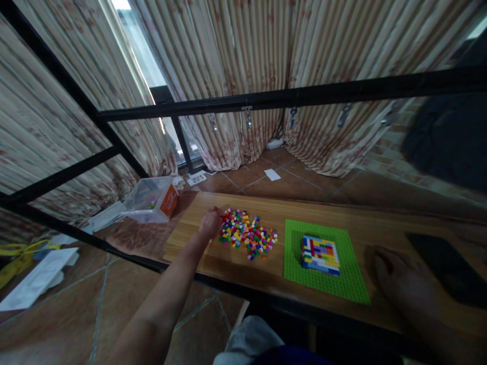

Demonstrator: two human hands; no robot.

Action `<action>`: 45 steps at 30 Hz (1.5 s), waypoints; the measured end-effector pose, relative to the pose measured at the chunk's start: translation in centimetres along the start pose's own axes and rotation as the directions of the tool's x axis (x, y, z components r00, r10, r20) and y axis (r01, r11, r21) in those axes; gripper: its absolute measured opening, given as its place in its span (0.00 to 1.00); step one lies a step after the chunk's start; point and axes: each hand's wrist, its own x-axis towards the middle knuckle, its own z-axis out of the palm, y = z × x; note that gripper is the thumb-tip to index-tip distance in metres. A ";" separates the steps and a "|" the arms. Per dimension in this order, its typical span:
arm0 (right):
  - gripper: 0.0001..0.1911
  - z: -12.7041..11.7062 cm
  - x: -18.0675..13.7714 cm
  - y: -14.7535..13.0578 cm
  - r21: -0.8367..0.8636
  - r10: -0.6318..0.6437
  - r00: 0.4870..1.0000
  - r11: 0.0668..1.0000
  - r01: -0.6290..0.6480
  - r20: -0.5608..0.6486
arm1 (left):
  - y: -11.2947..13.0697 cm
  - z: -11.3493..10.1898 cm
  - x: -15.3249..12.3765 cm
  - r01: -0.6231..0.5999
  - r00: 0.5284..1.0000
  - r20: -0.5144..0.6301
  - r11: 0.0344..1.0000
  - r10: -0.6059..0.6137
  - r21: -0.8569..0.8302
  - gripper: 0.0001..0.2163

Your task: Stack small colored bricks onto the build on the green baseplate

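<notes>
Striped curtains [247, 50] behind wooden table [186, 228]. Small plastic bricks [247, 234] in loose pile, stretched from far left to near right; left hand [210, 223] at its left edge, fingers bent, cannot tell if gripping any. Brick build [320, 255] sits on green baseplate [352, 284] between hands, long axis unclear. Right hand [399, 276] just right of baseplate, loosely curled, blurred, contents cannot be told.

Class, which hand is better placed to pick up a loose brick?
Probably the left hand: it is beside the loose bricks, while the right hand is beyond the green baseplate.
</notes>
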 end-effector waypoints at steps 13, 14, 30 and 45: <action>0.18 -1.5 0.7 -1.8 0.085 0.099 0.992 0.991 -0.106 0.081 | 6.2 -1.5 -5.1 -0.091 0.994 -0.103 0.676 0.023 -0.731 0.09; 0.17 -1.6 0.8 -1.9 0.089 0.111 0.990 0.989 -0.119 0.090 | 7.6 -1.2 -5.9 -0.067 0.997 -0.068 0.592 0.020 -0.803 0.10; 0.16 -2.1 1.3 -2.6 0.145 0.205 0.969 0.964 -0.225 0.137 | 21.3 2.8 -12.5 0.410 0.907 0.416 0.087 0.063 -0.908 0.14; 0.17 -2.4 1.4 -2.7 0.157 0.223 0.963 0.956 -0.247 0.153 | 22.0 3.1 -11.6 -0.058 0.981 0.028 0.422 0.194 -0.905 0.09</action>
